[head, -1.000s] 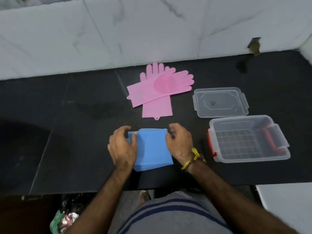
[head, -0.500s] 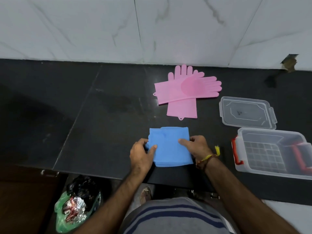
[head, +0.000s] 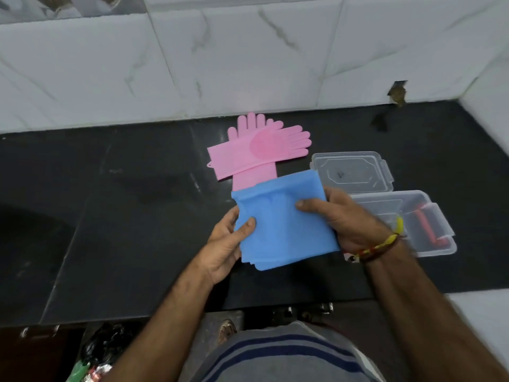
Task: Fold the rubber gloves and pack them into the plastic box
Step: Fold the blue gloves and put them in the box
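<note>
While both hands grip it: the folded blue gloves [head: 283, 221] sit at the centre of the view, lifted above the black counter [head: 124, 216] as a flat, layered bundle.
Striped shirt [head: 286, 354]: at 6 o'clock, nearest the camera, grey with dark blue stripes.
Left hand [head: 224, 244]: at about 8 o'clock from the bundle, clasping its left edge, thumb on top and fingers hidden beneath.
Right hand [head: 347, 216]: at 3 o'clock from the bundle, clasping its right edge, thumb pressed on the upper face; a yellow and red thread band [head: 380, 244] circles the wrist.
Plastic box [head: 429, 224]: clear, open, on the counter at 3 o'clock, partly hidden behind the right hand, with red latches showing at its ends.
Lid [head: 355, 172]: clear, lying flat on the counter just beyond the box, at about 2 o'clock from the bundle.
Pink gloves [head: 259, 150]: two, unfolded, crossed one over the other at 12 o'clock, flat on the counter; the bundle's far edge overlaps the cuff of one in this view.
Wall [head: 248, 59]: white marbled tiles at the far side, meeting the counter's back edge.
</note>
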